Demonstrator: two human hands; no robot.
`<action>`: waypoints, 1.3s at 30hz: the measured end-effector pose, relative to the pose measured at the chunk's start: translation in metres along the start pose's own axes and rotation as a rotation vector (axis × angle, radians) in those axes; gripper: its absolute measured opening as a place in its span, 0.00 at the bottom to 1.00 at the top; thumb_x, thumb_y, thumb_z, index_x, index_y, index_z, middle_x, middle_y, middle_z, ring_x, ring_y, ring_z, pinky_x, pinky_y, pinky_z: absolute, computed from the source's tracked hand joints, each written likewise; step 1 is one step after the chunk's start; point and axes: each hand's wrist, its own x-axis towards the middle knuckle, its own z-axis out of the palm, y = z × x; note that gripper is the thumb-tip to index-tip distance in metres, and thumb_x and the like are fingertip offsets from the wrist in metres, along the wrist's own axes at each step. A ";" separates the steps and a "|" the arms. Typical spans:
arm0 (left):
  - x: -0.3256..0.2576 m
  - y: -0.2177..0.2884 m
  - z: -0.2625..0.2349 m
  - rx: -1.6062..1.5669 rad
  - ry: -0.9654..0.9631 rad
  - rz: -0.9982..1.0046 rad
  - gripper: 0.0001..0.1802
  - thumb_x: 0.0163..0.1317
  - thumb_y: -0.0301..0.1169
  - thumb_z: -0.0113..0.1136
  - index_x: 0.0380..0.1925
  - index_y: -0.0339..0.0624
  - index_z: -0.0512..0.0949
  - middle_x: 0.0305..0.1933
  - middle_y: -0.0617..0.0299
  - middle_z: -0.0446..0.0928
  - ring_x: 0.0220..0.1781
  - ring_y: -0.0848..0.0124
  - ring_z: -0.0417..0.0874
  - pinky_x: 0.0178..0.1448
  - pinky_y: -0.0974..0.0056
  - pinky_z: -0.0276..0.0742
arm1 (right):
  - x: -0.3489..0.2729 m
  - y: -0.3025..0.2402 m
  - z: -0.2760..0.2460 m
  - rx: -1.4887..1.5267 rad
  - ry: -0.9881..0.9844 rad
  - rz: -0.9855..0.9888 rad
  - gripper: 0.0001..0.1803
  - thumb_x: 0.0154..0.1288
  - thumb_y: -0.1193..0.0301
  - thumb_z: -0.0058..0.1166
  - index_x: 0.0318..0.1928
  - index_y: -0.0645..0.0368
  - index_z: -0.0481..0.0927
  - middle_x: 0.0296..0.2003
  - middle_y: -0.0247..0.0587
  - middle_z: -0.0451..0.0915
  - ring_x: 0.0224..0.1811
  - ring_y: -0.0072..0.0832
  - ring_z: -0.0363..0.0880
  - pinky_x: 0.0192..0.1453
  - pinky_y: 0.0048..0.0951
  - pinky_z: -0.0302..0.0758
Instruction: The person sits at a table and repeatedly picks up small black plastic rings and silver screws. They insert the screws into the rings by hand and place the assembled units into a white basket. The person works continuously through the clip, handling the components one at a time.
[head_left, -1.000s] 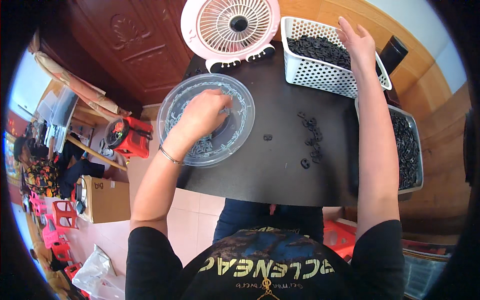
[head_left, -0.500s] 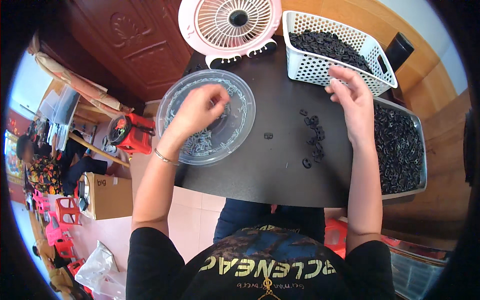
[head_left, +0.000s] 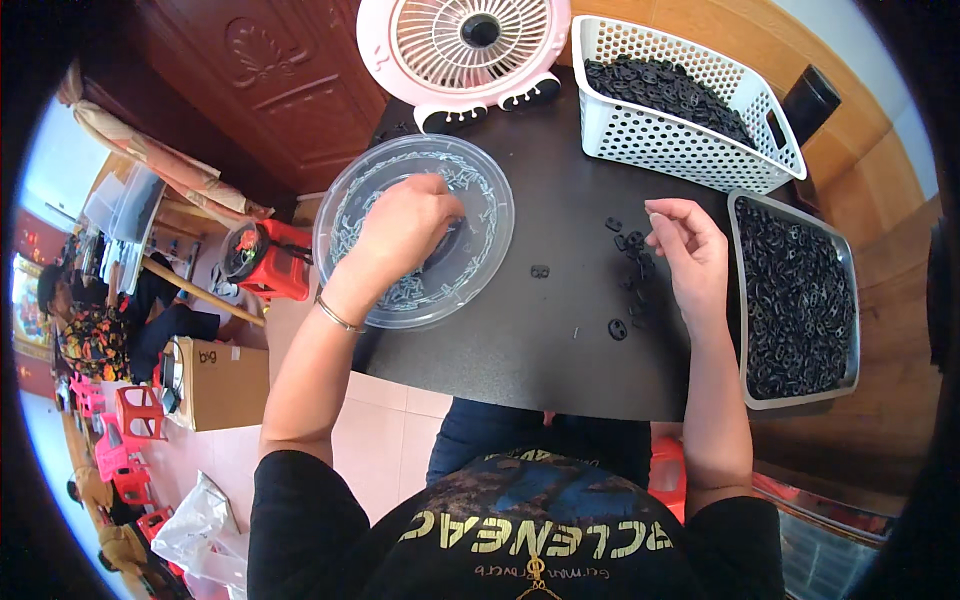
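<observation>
1. Now the left hand (head_left: pixel 405 225) dips into the clear round bowl (head_left: pixel 350 195), fingers curled over small pale metal pieces (head_left: pixel 405 293); whether it grips any, I cannot tell.
2. The right hand (head_left: pixel 690 250) hovers loosely curled, nothing visibly held, with the loose black parts (head_left: pixel 632 245) just to its left.

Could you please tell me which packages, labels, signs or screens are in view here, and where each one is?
Cardboard box: on the floor left of the table, brown, rectangular, dark print on its side.
Plastic bag: on the floor at lower left, clear and crumpled.
No screens or signs visible.
</observation>
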 end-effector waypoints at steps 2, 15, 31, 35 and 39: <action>0.004 0.001 0.003 0.074 -0.041 0.017 0.03 0.43 0.23 0.57 0.21 0.40 0.78 0.27 0.57 0.72 0.34 0.59 0.76 0.39 0.58 0.73 | -0.001 -0.001 -0.001 -0.002 -0.001 -0.007 0.08 0.60 0.76 0.51 0.40 0.63 0.76 0.31 0.30 0.76 0.30 0.13 0.72 0.34 0.14 0.69; 0.013 0.002 0.005 0.019 -0.003 0.008 0.04 0.41 0.20 0.56 0.20 0.36 0.72 0.25 0.57 0.73 0.29 0.63 0.78 0.33 0.63 0.75 | -0.031 -0.032 -0.014 -0.586 -0.438 -0.156 0.05 0.52 0.78 0.55 0.32 0.61 0.77 0.28 0.39 0.76 0.25 0.27 0.77 0.31 0.23 0.73; 0.047 0.095 0.019 -1.550 -0.150 -0.358 0.10 0.51 0.21 0.61 0.36 0.34 0.77 0.31 0.64 0.79 0.30 0.84 0.76 0.36 0.79 0.70 | -0.031 -0.031 -0.010 -1.028 -0.533 -0.164 0.06 0.50 0.73 0.53 0.31 0.55 0.75 0.28 0.39 0.75 0.35 0.38 0.76 0.40 0.38 0.72; 0.042 0.097 0.030 -1.625 -0.148 -0.397 0.08 0.53 0.22 0.59 0.35 0.33 0.78 0.31 0.63 0.79 0.31 0.82 0.75 0.36 0.78 0.70 | -0.027 -0.025 -0.004 -1.032 -0.525 -0.143 0.07 0.49 0.74 0.53 0.32 0.56 0.74 0.27 0.39 0.75 0.33 0.37 0.76 0.37 0.36 0.72; 0.036 0.100 0.036 -1.626 -0.146 -0.422 0.08 0.55 0.23 0.58 0.36 0.34 0.78 0.31 0.62 0.79 0.33 0.80 0.76 0.37 0.76 0.70 | -0.021 -0.023 -0.001 -1.040 -0.566 -0.162 0.08 0.49 0.73 0.54 0.32 0.58 0.74 0.27 0.39 0.76 0.31 0.36 0.76 0.36 0.36 0.73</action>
